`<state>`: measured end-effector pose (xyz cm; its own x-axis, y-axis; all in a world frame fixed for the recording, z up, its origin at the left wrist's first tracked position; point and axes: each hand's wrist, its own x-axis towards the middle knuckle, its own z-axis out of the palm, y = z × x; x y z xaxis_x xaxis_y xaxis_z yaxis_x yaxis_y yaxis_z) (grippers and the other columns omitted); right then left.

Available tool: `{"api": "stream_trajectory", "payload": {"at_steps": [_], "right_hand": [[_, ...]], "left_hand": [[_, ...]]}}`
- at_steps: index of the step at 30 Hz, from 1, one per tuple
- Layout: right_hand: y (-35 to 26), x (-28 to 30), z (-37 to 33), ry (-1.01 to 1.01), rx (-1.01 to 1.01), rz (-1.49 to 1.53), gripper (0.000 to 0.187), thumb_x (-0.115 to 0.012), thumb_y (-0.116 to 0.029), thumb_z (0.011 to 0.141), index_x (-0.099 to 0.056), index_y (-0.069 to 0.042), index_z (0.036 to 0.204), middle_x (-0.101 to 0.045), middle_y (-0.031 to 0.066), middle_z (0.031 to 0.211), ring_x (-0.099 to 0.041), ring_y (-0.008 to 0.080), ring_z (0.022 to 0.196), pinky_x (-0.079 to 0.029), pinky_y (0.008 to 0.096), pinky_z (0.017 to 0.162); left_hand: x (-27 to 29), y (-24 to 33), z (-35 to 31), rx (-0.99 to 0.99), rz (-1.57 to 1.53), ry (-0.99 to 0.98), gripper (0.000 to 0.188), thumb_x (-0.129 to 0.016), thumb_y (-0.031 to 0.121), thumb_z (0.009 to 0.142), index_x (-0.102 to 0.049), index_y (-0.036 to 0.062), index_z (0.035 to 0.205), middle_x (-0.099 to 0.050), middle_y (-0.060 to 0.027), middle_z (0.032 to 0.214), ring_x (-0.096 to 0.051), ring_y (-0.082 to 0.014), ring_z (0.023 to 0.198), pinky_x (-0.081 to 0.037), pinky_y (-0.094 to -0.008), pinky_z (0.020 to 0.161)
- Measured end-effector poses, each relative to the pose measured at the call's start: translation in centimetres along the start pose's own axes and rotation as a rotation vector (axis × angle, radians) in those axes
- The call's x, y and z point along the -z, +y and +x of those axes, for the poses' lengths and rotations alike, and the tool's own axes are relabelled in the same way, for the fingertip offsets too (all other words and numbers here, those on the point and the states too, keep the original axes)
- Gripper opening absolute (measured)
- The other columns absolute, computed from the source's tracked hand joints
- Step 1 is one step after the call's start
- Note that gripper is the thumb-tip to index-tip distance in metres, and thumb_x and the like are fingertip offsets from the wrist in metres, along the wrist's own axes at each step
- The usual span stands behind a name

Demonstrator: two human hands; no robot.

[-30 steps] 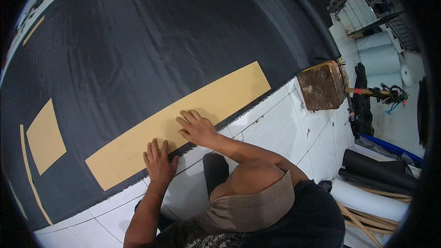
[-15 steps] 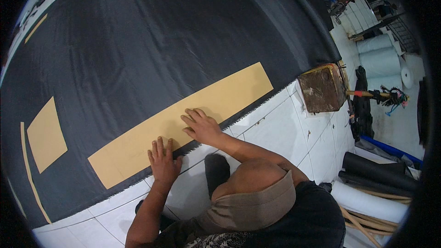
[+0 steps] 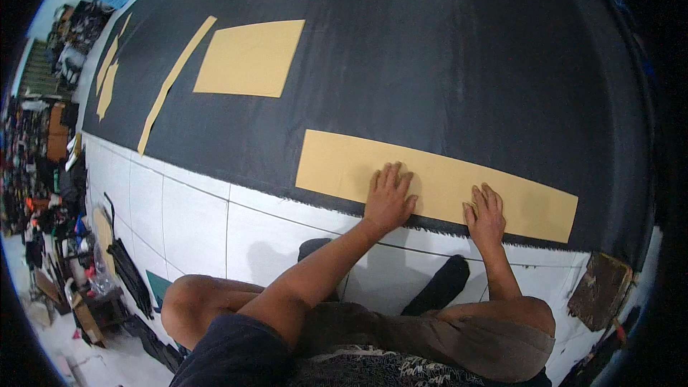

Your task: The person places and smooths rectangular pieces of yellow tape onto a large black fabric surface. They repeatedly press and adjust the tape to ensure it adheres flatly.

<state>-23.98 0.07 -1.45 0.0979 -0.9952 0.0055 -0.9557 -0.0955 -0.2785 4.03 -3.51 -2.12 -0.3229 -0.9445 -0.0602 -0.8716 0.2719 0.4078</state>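
A long tan card pattern piece [image 3: 337, 161] lies flat on black fabric [image 3: 401, 57], close to the fabric's frayed near edge. My left hand [image 3: 389, 197] rests on it left of its middle, palm down with the fingers stretched out. Farther right, my right hand [image 3: 487, 218] is laid over the card's near edge, its fingers also extended and slightly spread. Neither hand is closed around anything. The card's underside is hidden.
A four-sided tan card [image 3: 249, 59] and a narrow tan strip [image 3: 172, 91] lie farther left on the fabric, with smaller tan pieces [image 3: 107, 89] beyond. White floor tiles [image 3: 193, 193] border the fabric. A worn brown block [image 3: 600, 290] stands at the near right; clutter [image 3: 43, 193] fills the far left.
The view has swung left, bringing more tan pieces and the cluttered side into sight. My hands are a little farther apart on the long card, both still laid flat.
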Motion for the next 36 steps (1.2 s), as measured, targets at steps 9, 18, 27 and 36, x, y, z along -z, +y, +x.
{"api": "stream_trajectory", "payload": {"at_steps": [9, 18, 27, 36], "right_hand": [[-0.7, 0.1, 0.2, -0.045, -0.009, -0.023, 0.047, -0.071, -0.024, 0.09, -0.06, -0.008, 0.133, -0.051, 0.0157, 0.142, -0.047, 0.0371, 0.13, -0.048, 0.0475, 0.101], [-1.6, -0.1, 0.6, -0.045, 0.002, -0.015, 0.048, -0.071, -0.025, 0.09, -0.06, -0.008, 0.133, -0.05, 0.0163, 0.143, -0.047, 0.0378, 0.13, -0.048, 0.0486, 0.101], [-2.2, 0.0, 0.6, -0.094, -0.044, -0.026, 0.048, -0.068, -0.028, 0.093, -0.058, -0.009, 0.136, -0.047, 0.0179, 0.144, -0.045, 0.0374, 0.133, -0.047, 0.0494, 0.103], [-2.2, 0.0, 0.5, -0.089, -0.032, -0.044, 0.048, -0.068, -0.028, 0.094, -0.057, -0.008, 0.137, -0.047, 0.0179, 0.145, -0.044, 0.0373, 0.133, -0.047, 0.0488, 0.104]], "left_hand": [[1.5, -6.9, -0.2, 0.36, 0.103, 0.184, 0.07, -0.068, 0.047, 0.087, -0.048, 0.0065, 0.141, -0.037, -0.0244, 0.15, -0.029, -0.0416, 0.144, -0.021, -0.0596, 0.117], [2.4, -8.1, -0.7, 0.431, 0.07, 0.141, 0.076, -0.067, 0.053, 0.087, -0.047, 0.0082, 0.145, -0.034, -0.0226, 0.155, -0.026, -0.0414, 0.147, -0.019, -0.0641, 0.117], [2.6, -8.5, -0.8, 0.456, 0.055, 0.111, 0.079, -0.067, 0.055, 0.086, -0.045, 0.0087, 0.146, -0.033, -0.023, 0.155, -0.025, -0.0419, 0.148, -0.019, -0.0663, 0.116], [3.1, -8.3, -0.8, 0.497, 0.107, 0.122, 0.089, -0.07, 0.063, 0.082, -0.042, 0.0097, 0.148, -0.032, -0.0274, 0.153, -0.027, -0.0462, 0.145, -0.022, -0.0735, 0.107]]}}
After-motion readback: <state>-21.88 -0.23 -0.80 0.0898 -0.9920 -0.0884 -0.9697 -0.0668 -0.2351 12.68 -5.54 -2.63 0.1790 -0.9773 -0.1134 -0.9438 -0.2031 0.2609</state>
